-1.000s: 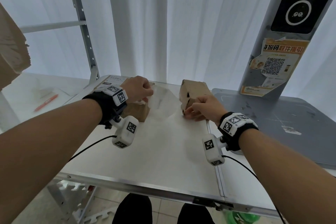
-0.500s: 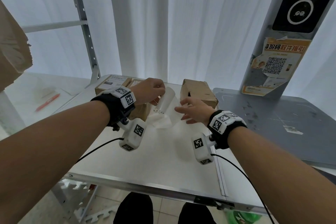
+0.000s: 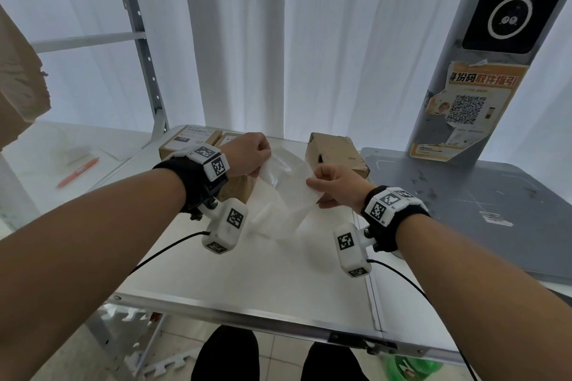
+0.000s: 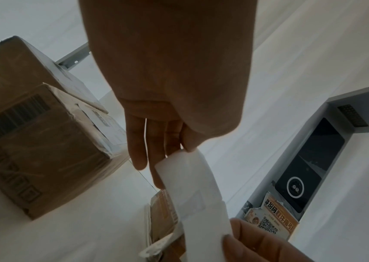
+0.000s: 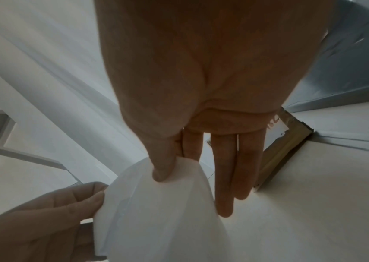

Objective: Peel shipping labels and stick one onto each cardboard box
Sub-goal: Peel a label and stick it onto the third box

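Observation:
A white label sheet hangs in the air over the white table, held between both hands. My left hand pinches its upper left end, the sheet running away from the fingers. My right hand pinches the right edge, thumb pressed on the sheet. A bare cardboard box stands just behind the right hand. Two labelled cardboard boxes sit behind the left wrist, seen closer as brown boxes in the left wrist view.
A grey kiosk post with an orange QR poster rises from a grey platform on the right. A metal shelf upright stands at the left, with an orange pen on the side surface. White curtains hang behind.
The right hand left the bare box and moved left to pinch the label sheet. The left hand lifted the sheet off the table, and both hands now hold it in the air.

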